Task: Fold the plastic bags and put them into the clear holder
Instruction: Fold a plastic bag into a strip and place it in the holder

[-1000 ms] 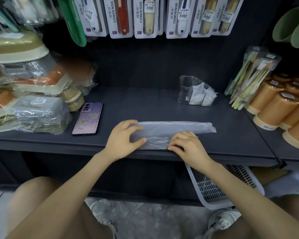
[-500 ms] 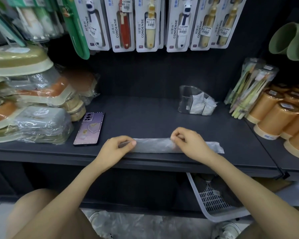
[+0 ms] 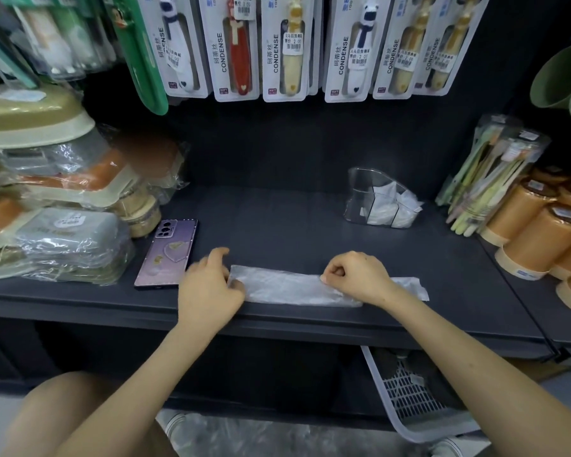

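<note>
While right hand (image 3: 356,278) pinches it, plastic bag (image 3: 284,286) flat, left hand (image 3: 211,291) at end

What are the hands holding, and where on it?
A folded plastic bag on the shelf. The right hand pinches its far edge right of middle; the left hand, blurred, seems to grip its left end.

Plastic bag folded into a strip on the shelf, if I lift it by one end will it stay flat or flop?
Probably flop: the plastic bag is thin, translucent, wrinkled film lying flat on the shelf. It is likely very light, so it may slide or unfold once the right hand pinching its upper edge lets go.
</note>
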